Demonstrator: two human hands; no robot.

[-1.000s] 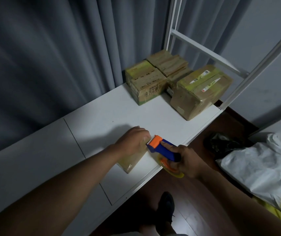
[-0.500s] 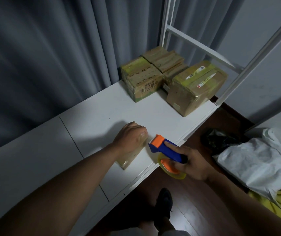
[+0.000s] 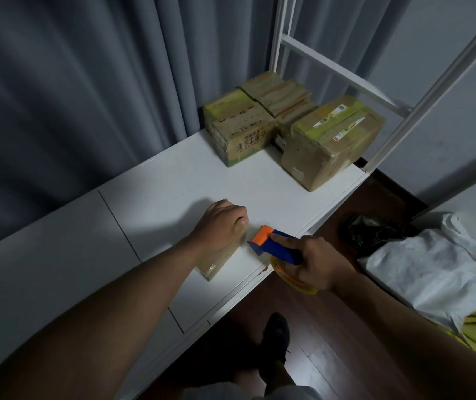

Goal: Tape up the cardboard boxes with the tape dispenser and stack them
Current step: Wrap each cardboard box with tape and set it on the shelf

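Head camera, looking down: nearest the viewer, a dark shoe (image 3: 274, 333) stands on a brown wooden floor (image 3: 326, 336). Just above it, the right hand (image 3: 317, 264) is wrapped around a blue and orange tape dispenser (image 3: 274, 245), its yellowish tape roll under the palm, index finger laid along the blue handle. The orange nose points left, just beside a small cardboard box (image 3: 216, 259) at the front edge of a white table (image 3: 173, 180). The left hand (image 3: 222, 223) rests curled on top of that box, pressing it down and covering most of it. Whether tape joins dispenser and box is too dim to tell. Beyond the hands, well apart, taped cardboard boxes (image 3: 329, 140) cluster at the table's far right end, beside a white metal frame (image 3: 317, 56). Grey curtains (image 3: 86, 82) hang behind. To the right of the dispenser hand lies white cloth (image 3: 439, 264).
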